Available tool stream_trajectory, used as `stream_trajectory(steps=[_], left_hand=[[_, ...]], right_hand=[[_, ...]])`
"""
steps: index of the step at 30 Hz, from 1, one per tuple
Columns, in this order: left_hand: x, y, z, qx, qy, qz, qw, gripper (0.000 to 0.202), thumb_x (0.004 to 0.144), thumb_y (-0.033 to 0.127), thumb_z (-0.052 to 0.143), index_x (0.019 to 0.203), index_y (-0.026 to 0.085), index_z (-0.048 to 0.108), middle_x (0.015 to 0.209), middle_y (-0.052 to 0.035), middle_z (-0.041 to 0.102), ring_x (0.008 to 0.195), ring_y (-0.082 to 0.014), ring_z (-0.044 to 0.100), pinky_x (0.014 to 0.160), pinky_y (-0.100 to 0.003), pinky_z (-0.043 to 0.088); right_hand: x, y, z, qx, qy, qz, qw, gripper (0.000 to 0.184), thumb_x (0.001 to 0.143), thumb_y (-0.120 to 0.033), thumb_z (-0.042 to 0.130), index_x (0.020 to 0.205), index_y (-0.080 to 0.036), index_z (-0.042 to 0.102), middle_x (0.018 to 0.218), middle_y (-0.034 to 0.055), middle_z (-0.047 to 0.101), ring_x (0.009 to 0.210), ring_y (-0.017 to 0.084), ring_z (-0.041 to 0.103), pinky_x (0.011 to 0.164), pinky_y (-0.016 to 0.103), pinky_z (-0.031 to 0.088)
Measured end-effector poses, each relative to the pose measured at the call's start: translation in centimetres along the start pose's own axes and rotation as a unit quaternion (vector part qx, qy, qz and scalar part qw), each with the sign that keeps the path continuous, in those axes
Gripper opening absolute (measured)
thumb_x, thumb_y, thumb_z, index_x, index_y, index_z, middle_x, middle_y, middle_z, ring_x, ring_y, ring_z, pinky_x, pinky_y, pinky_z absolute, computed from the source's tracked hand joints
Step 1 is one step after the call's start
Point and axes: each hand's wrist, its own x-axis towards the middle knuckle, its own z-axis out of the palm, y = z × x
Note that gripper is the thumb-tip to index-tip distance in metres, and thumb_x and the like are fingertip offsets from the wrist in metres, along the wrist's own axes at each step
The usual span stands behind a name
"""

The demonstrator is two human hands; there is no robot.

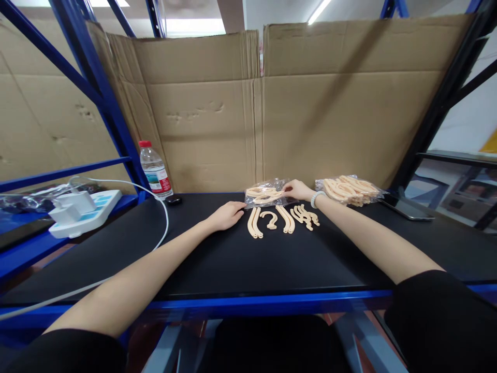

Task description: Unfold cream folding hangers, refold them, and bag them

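A clear plastic bag (266, 195) with cream curved plastic pieces inside lies at the middle back of the black tabletop (240, 259). My right hand (297, 190) pinches the bag's right edge, fingers closed on it. My left hand (227, 215) rests on the table beside the bag's near left corner, fingers loosely curled, fingertips touching the bag. Several loose cream curved pieces (283, 218) lie in a row just in front of the bag, between my two hands.
A second bag of cream pieces (349, 189) sits to the right, with a dark phone (407, 208) beyond it. A water bottle (155, 171), a small black object (173, 200), a white power strip (83, 211) and its cable (165, 217) are at left. Cardboard walls the back.
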Motion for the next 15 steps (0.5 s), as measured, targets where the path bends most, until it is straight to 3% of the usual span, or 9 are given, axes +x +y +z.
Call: stream_trajectory(steps=[5,10,15], left_hand=[[0.0,0.0,0.0,-0.004,0.007,-0.004,1.000,0.042,0.089,0.026,0.038,0.123,0.008,0.056,0.129,-0.0143,0.058,0.121,-0.0242,0.053,0.106,-0.039,0.039],[-0.2,0.5,-0.6,-0.029,0.041,-0.022,0.998,0.040,0.087,0.029,0.041,0.118,0.013,0.059,0.124,-0.0117,0.062,0.117,-0.0236,0.056,0.103,-0.037,0.042],[-0.7,1.7,-2.3,-0.096,0.118,-0.038,0.988,0.036,0.085,0.032,0.046,0.112,0.014,0.063,0.113,-0.0110,0.066,0.102,-0.0235,0.062,0.091,-0.039,0.049]], right_hand=[[-1.3,0.3,-1.2,0.149,0.040,0.085,0.984,0.007,0.080,-0.016,0.067,0.080,-0.010,0.062,0.072,0.0090,0.067,0.064,0.014,0.065,0.060,0.023,0.054],[-3.0,0.3,-2.2,0.275,0.099,0.124,0.948,0.008,0.082,-0.008,0.064,0.079,-0.013,0.058,0.071,0.0078,0.067,0.065,0.013,0.067,0.070,0.024,0.060],[-4.7,0.2,-2.9,0.354,0.140,0.127,0.916,0.016,0.085,0.000,0.053,0.077,-0.013,0.058,0.075,0.0072,0.067,0.067,0.011,0.067,0.077,0.025,0.059]])
